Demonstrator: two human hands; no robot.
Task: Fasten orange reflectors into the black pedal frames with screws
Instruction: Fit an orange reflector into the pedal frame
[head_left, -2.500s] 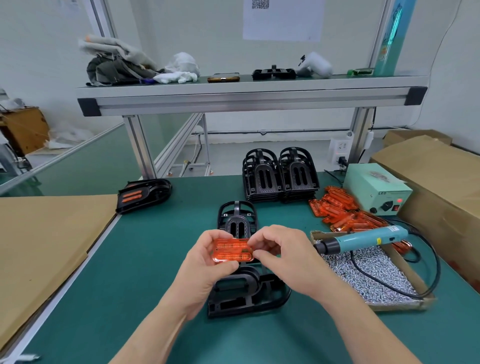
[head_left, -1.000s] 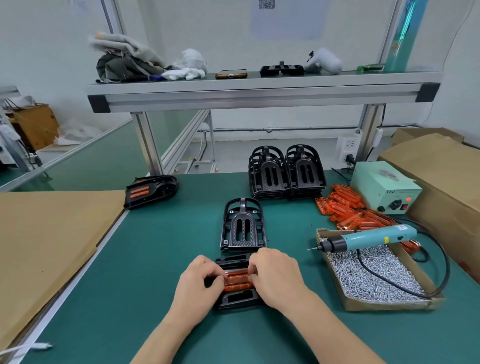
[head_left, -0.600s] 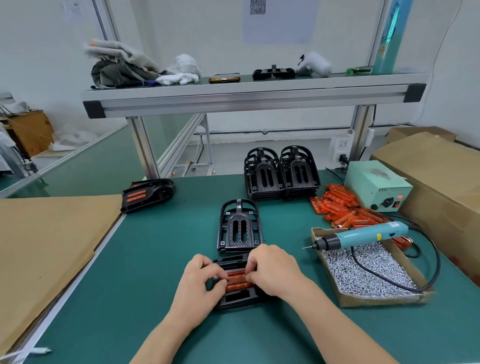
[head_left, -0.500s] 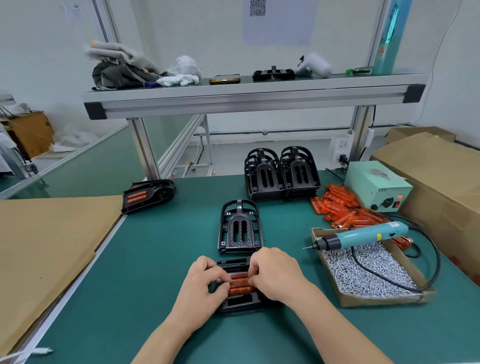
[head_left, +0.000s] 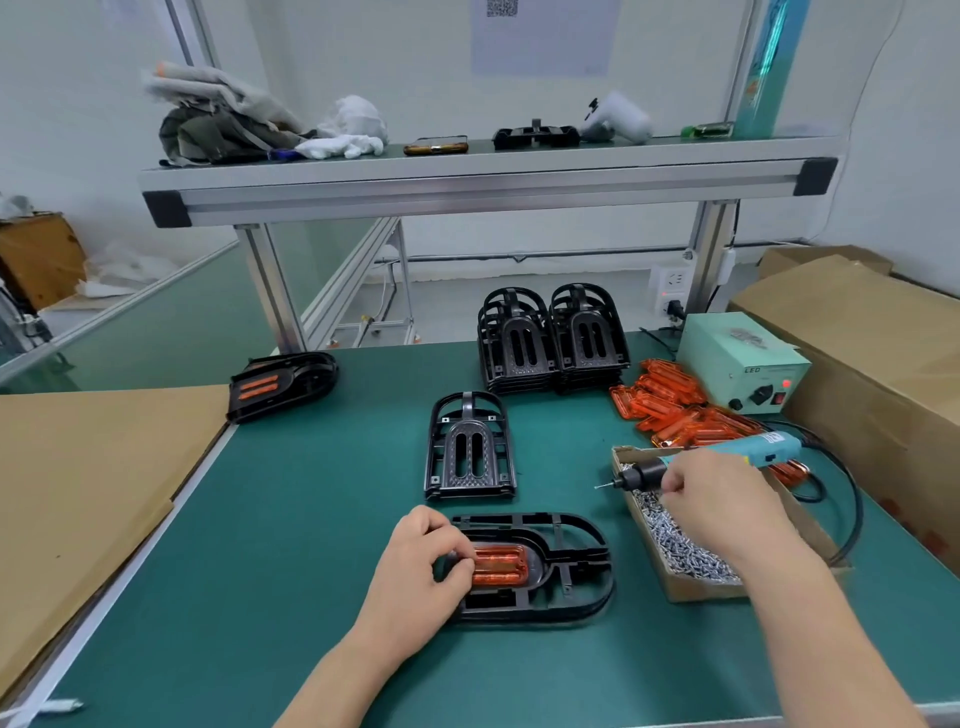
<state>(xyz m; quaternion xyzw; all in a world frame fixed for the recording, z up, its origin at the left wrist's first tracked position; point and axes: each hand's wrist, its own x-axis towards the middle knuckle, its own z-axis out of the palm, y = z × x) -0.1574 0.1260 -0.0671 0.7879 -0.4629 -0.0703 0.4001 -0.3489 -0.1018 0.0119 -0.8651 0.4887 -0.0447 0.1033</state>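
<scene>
A black pedal frame lies on its side on the green mat in front of me, with an orange reflector seated in its middle. My left hand holds the frame's left end, fingers curled against the reflector's edge. My right hand is over the cardboard tray of screws, fingers closing around the teal electric screwdriver that lies across the tray. A second empty frame lies flat just behind.
Two stacks of black frames stand at the back, a pile of loose orange reflectors beside a green power unit. A frame with a reflector fitted lies far left. Cardboard boxes line the right edge, brown sheet the left.
My right hand has left the frame and moved right to the screwdriver over the screw tray. My left hand stays on the frame, whose reflector now sits in place.
</scene>
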